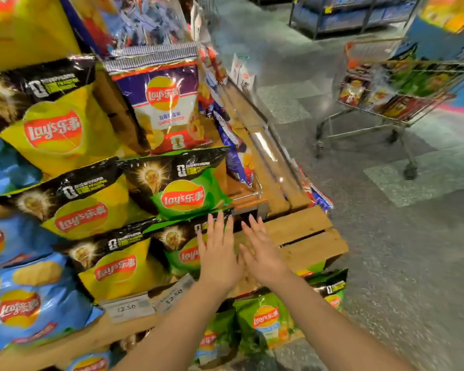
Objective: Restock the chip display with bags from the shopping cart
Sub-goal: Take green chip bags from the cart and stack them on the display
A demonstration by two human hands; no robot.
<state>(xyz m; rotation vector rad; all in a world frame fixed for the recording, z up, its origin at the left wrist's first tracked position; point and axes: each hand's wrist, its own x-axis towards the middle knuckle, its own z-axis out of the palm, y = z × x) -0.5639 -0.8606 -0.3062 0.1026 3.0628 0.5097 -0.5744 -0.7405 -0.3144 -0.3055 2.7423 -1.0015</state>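
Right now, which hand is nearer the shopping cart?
Right. The right hand hovers at the wooden shelf corner on the shopping cart's side; the left hand lies farther off, over a green bag.

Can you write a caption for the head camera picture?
Both open hands pat a green chip bag into the display; shopping cart behind.

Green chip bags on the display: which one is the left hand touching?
The lower green bag, under the left hand. The upper green bag sits one row higher, untouched.

"Lay's" logo on yellow chip bag (pixel 54 131); price tag (pixel 126 307) reads "12.50"
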